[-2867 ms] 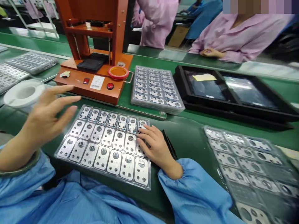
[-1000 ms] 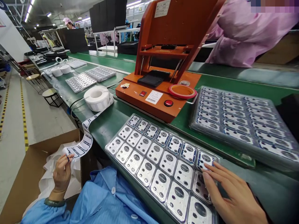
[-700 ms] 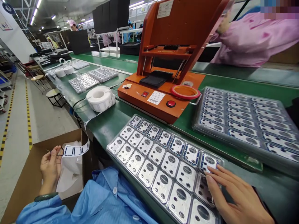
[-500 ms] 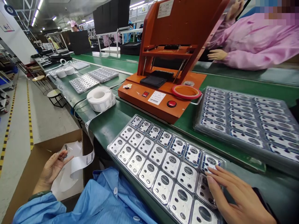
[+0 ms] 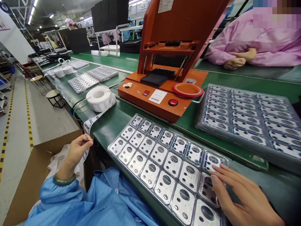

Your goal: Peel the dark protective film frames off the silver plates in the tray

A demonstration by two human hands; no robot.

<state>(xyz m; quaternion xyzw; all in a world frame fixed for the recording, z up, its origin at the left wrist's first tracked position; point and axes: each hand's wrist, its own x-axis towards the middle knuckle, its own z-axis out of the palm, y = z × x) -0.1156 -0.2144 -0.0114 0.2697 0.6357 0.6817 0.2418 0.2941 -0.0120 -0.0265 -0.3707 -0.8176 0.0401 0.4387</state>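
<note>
Brown cardboard box (image 5: pixel 23 196) is sitting open below the near edge of the green conveyor surface (image 5: pixel 103 127), with white liner paper bunching inside it. Just above it, the left hand (image 5: pixel 77 150) is rising beside the label strip (image 5: pixel 86 131), its fingers curling inward; whether that grip is pinching the strip, I cannot tell from this view. A jade bangle (image 5: pixel 64 179) is sitting at the wrist, against a blue sleeve (image 5: pixel 56 199). The strip is running down over the belt's edge from a white label roll (image 5: pixel 98 99), which is sitting on the surface, leaving open green room between the roll and the tray.

Moving right, a clear blister tray (image 5: pixel 122 130) is lying square in front of the orange press (image 5: pixel 155 108). Its far row of metal plates is showing blue-edged labels, while the nearer rows are showing bare metal. At the tray's right corner, the right hand (image 5: pixel 244 204) is lying open, fingertips (image 5: pixel 215 169) pressing on the end plate (image 5: pixel 213 161). Only a narrow green band is separating this tray from the second, labelled tray (image 5: pixel 198 121), while a co-worker's hands (image 5: pixel 237 59) are resting farther off.
</note>
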